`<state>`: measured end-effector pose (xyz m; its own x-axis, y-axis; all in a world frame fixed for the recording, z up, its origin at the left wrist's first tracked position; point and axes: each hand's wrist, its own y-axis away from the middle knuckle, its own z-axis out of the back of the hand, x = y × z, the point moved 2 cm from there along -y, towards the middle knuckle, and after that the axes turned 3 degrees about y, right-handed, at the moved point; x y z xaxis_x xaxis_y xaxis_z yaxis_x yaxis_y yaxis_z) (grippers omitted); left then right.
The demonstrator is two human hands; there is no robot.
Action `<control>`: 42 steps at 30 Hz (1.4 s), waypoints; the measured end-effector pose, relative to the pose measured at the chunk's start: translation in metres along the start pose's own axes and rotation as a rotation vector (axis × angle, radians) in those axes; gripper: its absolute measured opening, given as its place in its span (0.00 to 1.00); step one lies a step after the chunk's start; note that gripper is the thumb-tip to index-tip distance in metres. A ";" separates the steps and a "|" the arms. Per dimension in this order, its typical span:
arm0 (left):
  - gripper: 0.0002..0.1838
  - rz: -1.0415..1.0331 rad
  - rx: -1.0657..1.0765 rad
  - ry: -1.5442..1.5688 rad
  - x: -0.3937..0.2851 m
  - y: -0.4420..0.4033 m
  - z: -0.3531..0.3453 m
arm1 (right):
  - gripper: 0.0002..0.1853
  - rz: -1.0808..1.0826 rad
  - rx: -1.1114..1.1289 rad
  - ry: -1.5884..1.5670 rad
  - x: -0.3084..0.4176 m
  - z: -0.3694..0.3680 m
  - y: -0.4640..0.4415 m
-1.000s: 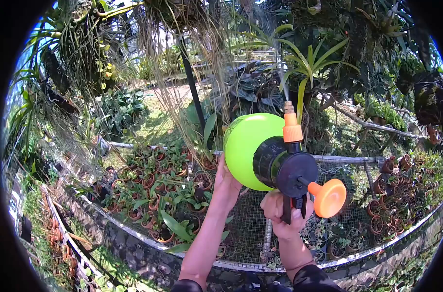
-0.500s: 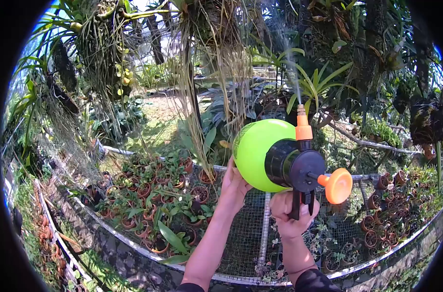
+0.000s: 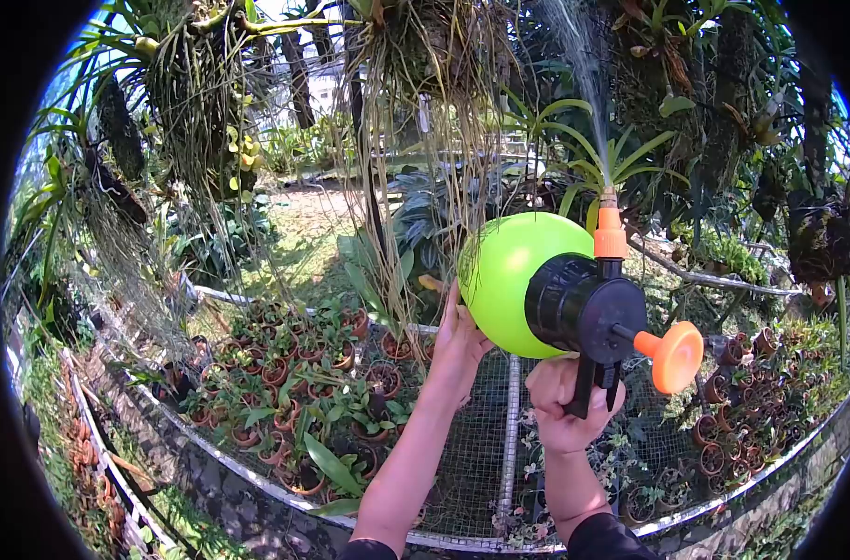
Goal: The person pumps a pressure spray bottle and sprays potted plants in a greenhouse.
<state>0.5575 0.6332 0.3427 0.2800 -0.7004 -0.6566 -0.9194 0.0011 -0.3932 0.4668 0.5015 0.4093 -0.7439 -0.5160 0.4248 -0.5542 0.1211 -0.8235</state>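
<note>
A lime-green pump spray bottle (image 3: pixel 511 285) with a black head, orange nozzle and orange pump knob is held up in front of me, tilted on its side. My right hand (image 3: pixel 574 403) is wrapped round its black handle and trigger. Beneath the bottle's left side, my left hand (image 3: pixel 459 347) supports it, with its fingers partly hidden behind the green body. A jet of water (image 3: pixel 579 70) shoots upward from the nozzle toward hanging plants. Behind the nozzle spreads a strappy-leaved plant (image 3: pixel 612 168).
Hanging roots (image 3: pixel 425 168) dangle from above, just beyond the bottle. Below, a wire mesh bench (image 3: pixel 467 457) with a pale frame carries potted plants (image 3: pixel 304 392) at left and more small pots (image 3: pixel 747 411) at right. A branch (image 3: pixel 710 278) crosses behind the bottle.
Both hands have moved the spray bottle right and slightly up. Its water jet has shifted right too and looks denser.
</note>
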 end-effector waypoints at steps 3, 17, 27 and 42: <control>0.37 0.027 0.035 -0.014 0.000 0.002 0.004 | 0.23 -0.016 -0.042 0.005 -0.001 0.000 0.001; 0.26 -0.066 0.001 -0.008 -0.001 -0.010 -0.006 | 0.24 -0.014 -0.002 0.067 0.003 -0.005 -0.023; 0.28 0.059 -0.107 -0.008 0.043 0.037 -0.020 | 0.22 -0.204 0.160 0.060 0.019 0.053 -0.032; 0.34 0.199 -0.355 -0.032 0.123 0.122 -0.025 | 0.15 -0.583 0.362 -0.148 0.022 0.117 -0.014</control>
<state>0.4730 0.5292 0.2300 0.0901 -0.6884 -0.7197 -0.9932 -0.1158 -0.0135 0.5023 0.3891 0.3858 -0.2904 -0.5244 0.8004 -0.6688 -0.4871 -0.5617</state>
